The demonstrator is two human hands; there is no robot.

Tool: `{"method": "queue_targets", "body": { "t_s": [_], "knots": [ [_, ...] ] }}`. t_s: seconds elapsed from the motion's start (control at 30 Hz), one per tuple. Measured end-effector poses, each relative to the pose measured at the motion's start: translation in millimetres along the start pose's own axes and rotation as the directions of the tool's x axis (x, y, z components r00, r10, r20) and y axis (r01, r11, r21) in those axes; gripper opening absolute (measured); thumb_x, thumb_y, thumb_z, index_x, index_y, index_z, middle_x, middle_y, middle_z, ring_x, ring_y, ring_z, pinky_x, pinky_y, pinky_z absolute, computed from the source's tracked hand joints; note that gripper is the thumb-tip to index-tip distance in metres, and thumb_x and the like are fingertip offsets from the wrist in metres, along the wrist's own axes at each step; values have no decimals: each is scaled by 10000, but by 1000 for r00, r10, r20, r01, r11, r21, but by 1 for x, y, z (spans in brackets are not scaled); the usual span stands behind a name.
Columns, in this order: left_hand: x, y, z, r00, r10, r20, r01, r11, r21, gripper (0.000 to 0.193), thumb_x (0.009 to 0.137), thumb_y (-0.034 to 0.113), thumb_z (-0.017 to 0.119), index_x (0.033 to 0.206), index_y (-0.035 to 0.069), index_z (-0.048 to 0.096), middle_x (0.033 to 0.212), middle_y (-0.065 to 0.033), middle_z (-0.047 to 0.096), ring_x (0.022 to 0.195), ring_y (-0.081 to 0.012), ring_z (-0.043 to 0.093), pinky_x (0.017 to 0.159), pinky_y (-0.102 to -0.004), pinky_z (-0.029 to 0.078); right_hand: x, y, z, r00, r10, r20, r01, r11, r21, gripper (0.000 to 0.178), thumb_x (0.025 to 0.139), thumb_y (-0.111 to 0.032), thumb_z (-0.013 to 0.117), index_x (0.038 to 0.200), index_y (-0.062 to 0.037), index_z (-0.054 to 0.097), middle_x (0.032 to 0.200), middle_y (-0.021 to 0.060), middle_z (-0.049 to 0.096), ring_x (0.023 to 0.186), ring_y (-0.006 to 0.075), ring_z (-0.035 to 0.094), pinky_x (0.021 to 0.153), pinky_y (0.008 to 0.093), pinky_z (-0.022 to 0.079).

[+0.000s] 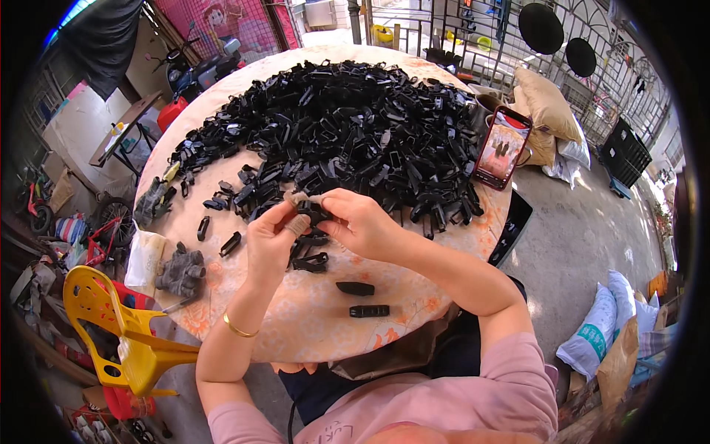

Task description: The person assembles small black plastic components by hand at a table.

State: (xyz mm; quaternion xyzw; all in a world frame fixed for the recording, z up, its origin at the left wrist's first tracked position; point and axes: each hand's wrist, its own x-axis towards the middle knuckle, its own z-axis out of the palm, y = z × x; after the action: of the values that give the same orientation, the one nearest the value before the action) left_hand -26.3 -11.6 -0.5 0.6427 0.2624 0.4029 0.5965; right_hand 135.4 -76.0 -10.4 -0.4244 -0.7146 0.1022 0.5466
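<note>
My left hand and my right hand meet over the near side of the table, fingers pinched together on a small black plastic part. Beige wraps cover some of my fingertips. Much of the held part is hidden by the fingers. Just beyond my hands spreads a big heap of similar black plastic parts. Below my hands, a smooth black piece lies beside a slotted black piece near the table's front edge. Single parts lie left of my left hand.
The round table has a floral cover. A phone stands at its right edge. A dark grey crumpled cloth bundle and a white bag lie on the left. A yellow chair stands at the left; sacks rest beyond the phone.
</note>
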Motion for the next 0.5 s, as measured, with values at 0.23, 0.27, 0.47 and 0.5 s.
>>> {"method": "queue_targets", "body": {
  "t_s": [0.23,0.27,0.47,0.5],
  "knots": [
    [-1,-1,11,1000,5,-29,-8,992,-127,239,849,53,591,1076,-22,590,928,-10,625,809,-52,551,727,-181,447,-3,0,6,987,-135,-90,103,948,-302,337,695,-79,700,981,24,553,971,152,558,808,316,571,665,342,488],
    [0,-2,6,1000,-12,-12,10,981,-195,231,848,53,591,1067,-21,594,947,-26,632,817,-64,563,744,-186,445,-2,-2,6,988,-85,-133,55,975,-214,337,695,-98,712,975,18,563,949,147,566,779,295,578,649,329,487],
    [0,6,-8,991,38,130,-24,994,-111,208,827,24,602,1029,-23,614,960,-48,638,863,-91,573,790,-210,447,-2,-6,-1,982,182,53,-182,983,5,304,707,-237,720,927,-39,653,678,129,577,615,266,556,553,321,444],
    [-1,9,-5,986,74,146,-57,991,-119,203,816,11,608,1015,-32,615,954,-49,637,847,-86,573,777,-203,448,-3,-5,0,998,64,2,-64,993,-102,277,709,-244,713,905,-54,663,650,123,571,598,264,555,534,342,437]
  ]
}}
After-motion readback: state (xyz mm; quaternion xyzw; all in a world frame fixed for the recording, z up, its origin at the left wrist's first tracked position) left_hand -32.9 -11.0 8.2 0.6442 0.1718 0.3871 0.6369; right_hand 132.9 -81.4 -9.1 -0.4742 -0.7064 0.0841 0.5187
